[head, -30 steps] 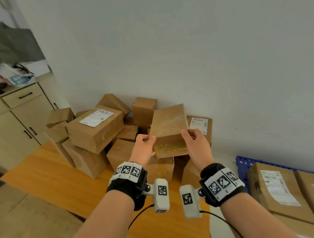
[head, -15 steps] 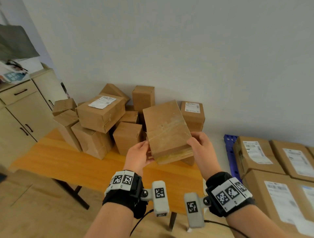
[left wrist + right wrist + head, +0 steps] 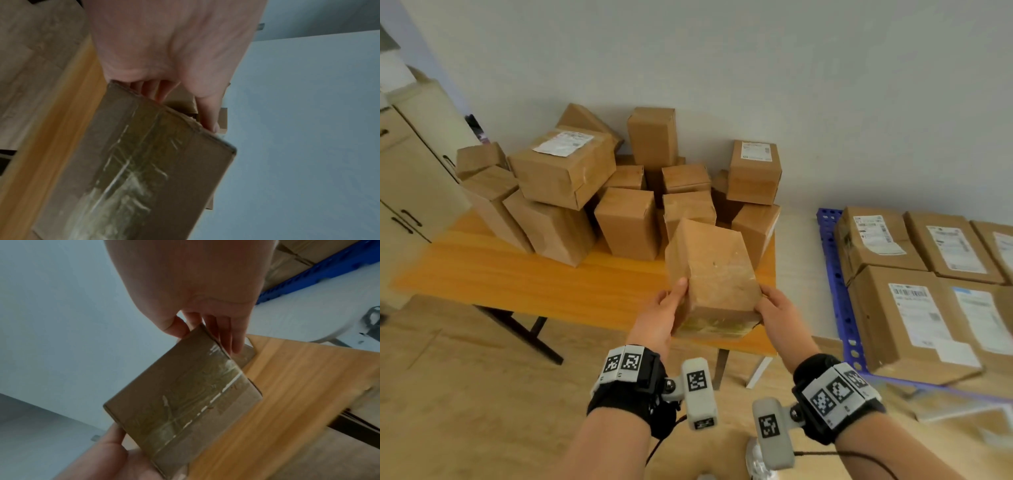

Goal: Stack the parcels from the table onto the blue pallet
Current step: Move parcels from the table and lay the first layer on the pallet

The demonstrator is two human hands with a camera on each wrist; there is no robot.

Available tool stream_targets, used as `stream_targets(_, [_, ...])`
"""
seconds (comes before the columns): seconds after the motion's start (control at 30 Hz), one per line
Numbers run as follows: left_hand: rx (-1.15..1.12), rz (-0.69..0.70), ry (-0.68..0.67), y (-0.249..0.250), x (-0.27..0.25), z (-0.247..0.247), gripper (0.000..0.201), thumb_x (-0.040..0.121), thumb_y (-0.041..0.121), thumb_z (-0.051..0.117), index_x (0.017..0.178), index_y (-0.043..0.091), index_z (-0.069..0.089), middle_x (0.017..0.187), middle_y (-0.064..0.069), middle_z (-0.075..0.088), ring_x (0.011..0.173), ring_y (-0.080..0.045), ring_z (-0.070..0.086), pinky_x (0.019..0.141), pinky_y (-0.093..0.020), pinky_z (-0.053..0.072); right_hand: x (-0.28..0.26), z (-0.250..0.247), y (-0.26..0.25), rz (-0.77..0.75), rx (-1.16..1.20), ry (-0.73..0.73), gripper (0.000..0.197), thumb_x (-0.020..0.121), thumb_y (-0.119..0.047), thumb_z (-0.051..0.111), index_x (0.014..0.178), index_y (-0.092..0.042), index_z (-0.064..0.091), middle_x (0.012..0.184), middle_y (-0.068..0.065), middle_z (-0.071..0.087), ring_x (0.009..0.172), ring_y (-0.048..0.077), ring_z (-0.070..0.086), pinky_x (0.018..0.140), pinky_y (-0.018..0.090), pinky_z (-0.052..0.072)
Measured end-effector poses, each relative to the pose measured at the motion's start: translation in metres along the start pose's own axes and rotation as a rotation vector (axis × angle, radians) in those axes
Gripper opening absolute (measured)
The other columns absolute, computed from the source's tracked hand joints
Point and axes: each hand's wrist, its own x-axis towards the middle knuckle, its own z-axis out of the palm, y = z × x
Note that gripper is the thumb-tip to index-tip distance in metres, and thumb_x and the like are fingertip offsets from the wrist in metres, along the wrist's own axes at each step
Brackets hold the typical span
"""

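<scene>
I hold a brown taped parcel (image 3: pixel 714 277) between both hands above the front edge of the wooden table (image 3: pixel 517 277). My left hand (image 3: pixel 664 315) grips its left side, thumb on top; my right hand (image 3: pixel 777 317) grips its right side. The left wrist view shows the parcel's taped end (image 3: pixel 144 170) with my left hand (image 3: pixel 174 65) and its fingers behind it. In the right wrist view the same taped end (image 3: pixel 185 395) sits under my right hand (image 3: pixel 195 296). A heap of several parcels (image 3: pixel 565 171) stays at the table's back. The blue pallet (image 3: pixel 839 274) lies to the right with several labelled parcels (image 3: pixel 914 318).
A cream cabinet (image 3: pixel 410 178) with dark handles stands left of the table. The grey wall runs behind the heap and the pallet. Black table legs (image 3: pixel 524 332) stand on the wooden floor below the front edge. A strip of pale floor separates table and pallet.
Both hands have lifted the parcel off the heap and drawn it back toward me and down to the table's front edge. The view has swung right, showing more of the pallet.
</scene>
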Motion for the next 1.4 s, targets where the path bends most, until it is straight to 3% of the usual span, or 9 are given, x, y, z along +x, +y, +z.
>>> stream_targets(0.1, [-0.072, -0.07, 0.021, -0.013, 0.009, -0.002, 0.114, 0.042, 0.071, 0.081, 0.14, 0.023, 0.047, 0.13, -0.001, 0.061, 0.114, -0.022, 0.058, 0.099, -0.041, 0.047, -0.002, 0.008, 0.012, -0.005, -0.175, -0.043, 0.043, 0.102, -0.023, 0.041, 0.144, -0.022, 0.045, 0.122, -0.001, 0.062, 0.087, 0.011, 0.058, 0.07, 0.024, 0.045])
stream_targets(0.27, [0.019, -0.082, 0.056, -0.03, 0.009, 0.008, 0.07, 0.065, 0.053, 0.082, 0.124, 0.023, 0.06, 0.12, 0.003, 0.065, 0.109, -0.019, 0.058, 0.102, -0.041, 0.043, -0.003, 0.021, 0.028, -0.033, -0.358, -0.124, 0.039, 0.105, -0.023, 0.037, 0.142, -0.017, 0.048, 0.133, 0.005, 0.057, 0.108, 0.021, 0.058, 0.085, 0.023, 0.041])
stream_targets(0.43, [0.205, 0.006, 0.074, -0.039, 0.01, 0.02, 0.037, 0.09, 0.025, 0.066, 0.126, 0.025, 0.055, 0.122, 0.008, 0.06, 0.107, -0.017, 0.055, 0.098, -0.036, 0.045, 0.002, 0.033, 0.037, 0.025, -0.278, -0.204, 0.033, 0.103, -0.032, 0.039, 0.104, -0.011, 0.065, 0.089, 0.004, 0.062, 0.079, 0.019, 0.056, 0.074, 0.033, 0.045])
stream_targets(0.57, [0.233, 0.055, 0.117, -0.04, 0.015, 0.023, 0.039, 0.101, 0.023, 0.047, 0.141, 0.021, 0.048, 0.135, 0.004, 0.053, 0.124, -0.019, 0.05, 0.106, -0.035, 0.041, 0.009, 0.027, 0.043, 0.02, -0.224, -0.154, 0.033, 0.102, -0.034, 0.045, 0.127, -0.017, 0.059, 0.114, 0.001, 0.066, 0.099, 0.019, 0.062, 0.088, 0.037, 0.053])
stream_targets(0.7, [0.227, 0.107, 0.136, -0.048, 0.021, 0.029, 0.037, 0.099, 0.009, 0.047, 0.13, 0.026, 0.059, 0.123, 0.001, 0.065, 0.109, -0.016, 0.06, 0.096, -0.034, 0.051, 0.015, 0.019, 0.047, 0.03, -0.27, -0.11, 0.04, 0.102, -0.03, 0.046, 0.139, -0.016, 0.048, 0.126, 0.003, 0.062, 0.104, 0.019, 0.06, 0.087, 0.032, 0.05])
stream_targets(0.9, [0.375, 0.068, 0.11, -0.042, 0.023, 0.038, 0.05, 0.095, 0.035, 0.059, 0.142, 0.03, 0.044, 0.134, 0.005, 0.054, 0.112, -0.013, 0.053, 0.088, -0.028, 0.041, 0.025, 0.004, 0.057, -0.039, -0.239, 0.021, 0.05, 0.1, -0.027, 0.052, 0.148, -0.025, 0.038, 0.139, 0.001, 0.05, 0.119, 0.018, 0.053, 0.099, 0.034, 0.046])
stream_targets(1.07, [0.515, -0.097, 0.028, -0.055, 0.032, 0.061, 0.089, 0.082, 0.069, 0.054, 0.151, 0.02, 0.026, 0.148, -0.003, 0.042, 0.13, -0.027, 0.046, 0.104, -0.04, 0.038, 0.035, -0.021, 0.065, -0.157, -0.289, 0.119, 0.035, 0.101, -0.015, 0.046, 0.134, -0.023, 0.057, 0.131, -0.002, 0.048, 0.12, 0.017, 0.049, 0.099, 0.025, 0.041])
stream_targets(1.27, [0.436, -0.106, 0.03, -0.074, 0.039, 0.084, 0.078, 0.08, 0.063, 0.063, 0.141, 0.019, 0.045, 0.136, -0.002, 0.055, 0.119, -0.025, 0.053, 0.1, -0.039, 0.043, 0.05, -0.051, 0.071, -0.019, -0.33, 0.064, 0.03, 0.102, -0.022, 0.046, 0.127, -0.019, 0.063, 0.122, -0.002, 0.058, 0.111, 0.015, 0.055, 0.09, 0.021, 0.041])
stream_targets(1.4, [0.399, -0.137, 0.105, -0.076, 0.042, 0.077, 0.053, 0.091, 0.049, 0.059, 0.133, 0.018, 0.054, 0.126, -0.002, 0.059, 0.114, -0.025, 0.055, 0.093, -0.035, 0.043, 0.047, -0.051, 0.066, 0.18, -0.272, -0.045, 0.039, 0.104, -0.044, 0.035, 0.101, -0.018, 0.063, 0.09, -0.004, 0.064, 0.08, 0.008, 0.057, 0.068, 0.027, 0.042])
